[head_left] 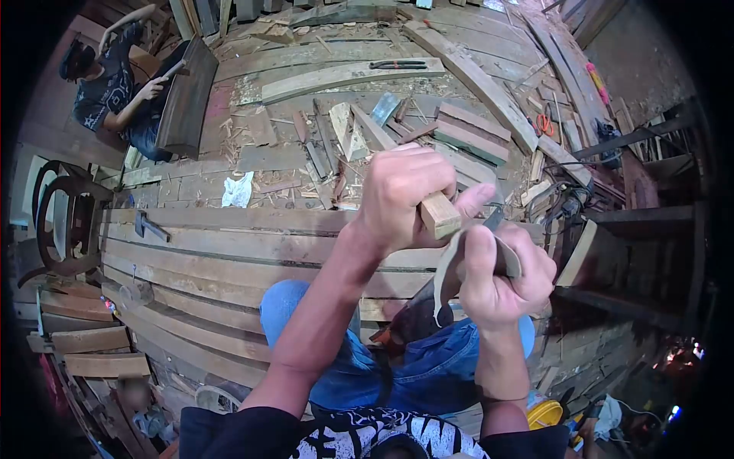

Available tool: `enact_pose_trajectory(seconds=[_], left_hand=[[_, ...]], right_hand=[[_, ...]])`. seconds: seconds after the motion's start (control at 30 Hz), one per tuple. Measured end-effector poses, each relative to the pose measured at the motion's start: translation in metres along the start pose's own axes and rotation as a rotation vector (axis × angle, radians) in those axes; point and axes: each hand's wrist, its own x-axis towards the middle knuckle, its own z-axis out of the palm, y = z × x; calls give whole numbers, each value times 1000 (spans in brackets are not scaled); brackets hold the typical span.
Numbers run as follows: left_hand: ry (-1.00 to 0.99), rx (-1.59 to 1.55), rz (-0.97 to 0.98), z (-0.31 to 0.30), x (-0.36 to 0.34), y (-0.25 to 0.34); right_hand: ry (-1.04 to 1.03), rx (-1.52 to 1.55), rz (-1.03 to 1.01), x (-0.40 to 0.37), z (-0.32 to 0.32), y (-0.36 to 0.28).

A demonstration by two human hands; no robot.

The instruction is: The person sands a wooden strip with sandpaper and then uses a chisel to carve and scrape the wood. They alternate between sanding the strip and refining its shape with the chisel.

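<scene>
Clasp probably light, stiff block (pixel 441 217) in closed left hand (pixel 407 187); pinch seemingly pliable sheet (pixel 445 277) near one o'clock, right hand (pixel 505 287) curled.

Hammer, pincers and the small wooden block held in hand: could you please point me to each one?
Hammer (pixel 157 232): head view, on its handle.
Pincers (pixel 409 67): head view, on one handle.
Small wooden block (pixel 443 225): head view, on its end face.

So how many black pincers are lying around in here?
1: the black pincers lie on the long board near the top of the view. More may be hidden among the clutter.
</scene>
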Motion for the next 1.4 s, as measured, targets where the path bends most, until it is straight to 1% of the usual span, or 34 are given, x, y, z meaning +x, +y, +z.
enact_pose_trajectory(seconds=[0.07, 0.1, 0.13, 0.2, 0.23, 0.27, 0.37, 0.4, 0.47, 0.53, 0.6, 0.67, 0.73, 0.8, 0.83, 0.87, 0.93, 0.97, 1.03, 1.07, 1.1, 1.13, 1.2, 1.23, 1.27, 1.33, 1.37, 1.4], left_hand=[[7, -57, 6, 4, 1, 1], [23, -95, -8, 7, -1, -1], [25, -94, -8, 6, -2, 0], [-27, -90, -14, 4, -3, 2], [-25, -106, -14, 7, -8, -3], [-10, -101, -10, 7, -9, -4], [-36, -151, -20, 5, -13, -2], [-8, -114, -9, 5, -14, -2], [-33, -186, -1, 0, -17, -4], [6, -153, -6, 1, -16, -4], [43, -141, -11, 1, -19, -2], [31, -145, -21, 0, -19, -2], [47, -115, -23, 2, -20, -6], [70, -164, -102, 9, -22, -4], [1, -160, -85, 9, -21, -1], [-2, -149, -77, 9, -21, -1], [31, -133, -89, 9, -21, -1], [27, -143, -93, 6, -22, -2], [46, -144, -94, 9, -23, 1], [59, -169, -83, 10, -24, 2], [16, -146, -84, 9, -24, 3], [20, -134, -77, 7, -24, 2], [-3, -142, -103, 4, -26, 0], [40, -170, -98, 7, -26, 1], [32, -169, -111, 8, -28, 1], [39, -108, -47, 6, -25, 5], [25, -157, -75, 3, -25, 5], [26, -175, -87, 0, -26, 1]], right_hand=[[-16, -87, 123, -1, 2, -3], [-15, -108, 138, -2, 3, -5], [-16, -107, 136, -2, 3, -5], [-4, -138, 49, -1, 5, -4], [-30, -168, 64, 2, 3, -9], [-38, -167, 50, 2, 3, -11], [-68, -289, -8, 4, 4, -16], [-76, -305, 22, 0, 6, -18], [-93, -206, 51, -1, 9, -23], [-98, -194, 54, -1, 11, -20], [-113, -300, 42, -2, 10, -21], [-68, -260, 60, -9, 15, -21], [-89, -240, 44, -10, 17, -21], [-96, -312, 69, -5, 15, -24], [-85, -316, 129, -1, 14, -24], [-75, -312, 139, 1, 14, -27], [-64, -320, 14, -3, 19, -29], [-73, -299, 5, -5, 18, -27], [-87, -354, 21, -9, 16, -23], [-15, -348, 69, -6, 17, -21], [2, -317, 83, -9, 19, -22], [21, -287, 91, -11, 21, -22], [27, -269, 22, -16, 27, -25], [-31, -292, 52, -14, 23, -26], [-25, -290, 21, -6, 22, -26], [-9, -172, 282, -1, 23, -33], [48, -214, 213, -6, 29, -30], [-63, -317, 101, -10, 26, -33]])
